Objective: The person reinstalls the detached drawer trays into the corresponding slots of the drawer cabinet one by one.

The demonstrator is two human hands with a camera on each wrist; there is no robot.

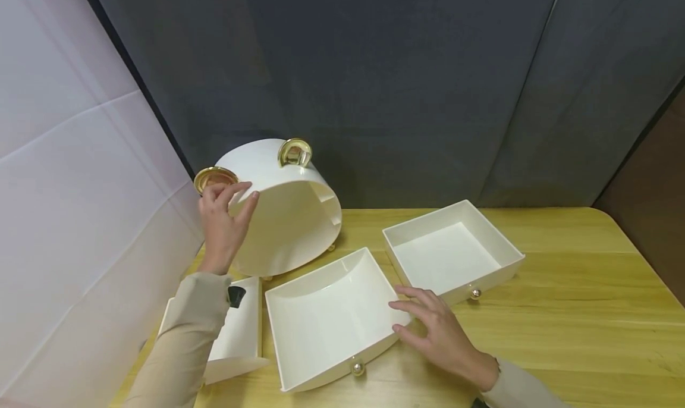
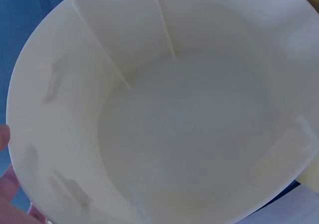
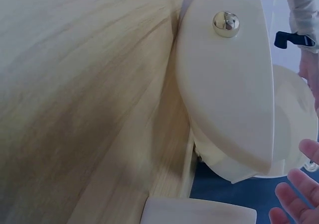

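Left hand: my left hand (image 1: 222, 217) grips the front rim of the round cabinet shell, thumb on the rim's edge, fingers curled over the top.
Right hand: my right hand (image 1: 436, 330) lies fingers spread and relaxed, fingertips touching the right wall of the curved drawer; it grips nothing.
Table: I see the wooden table (image 1: 578, 313) under both hands.
Round cabinet shell: white round cabinet shell (image 1: 283, 212) tipped on its side, its open hollow facing me, just beyond my left palm.
Curved drawer: curved drawer (image 1: 326, 319) left of my right hand.
Square drawer: square drawer (image 1: 452, 250) just beyond my right fingertips.
Third drawer: third drawer (image 1: 238, 336) under my left forearm.
Gold handle: gold handle (image 1: 294, 152) on the shell, beyond my left fingers.
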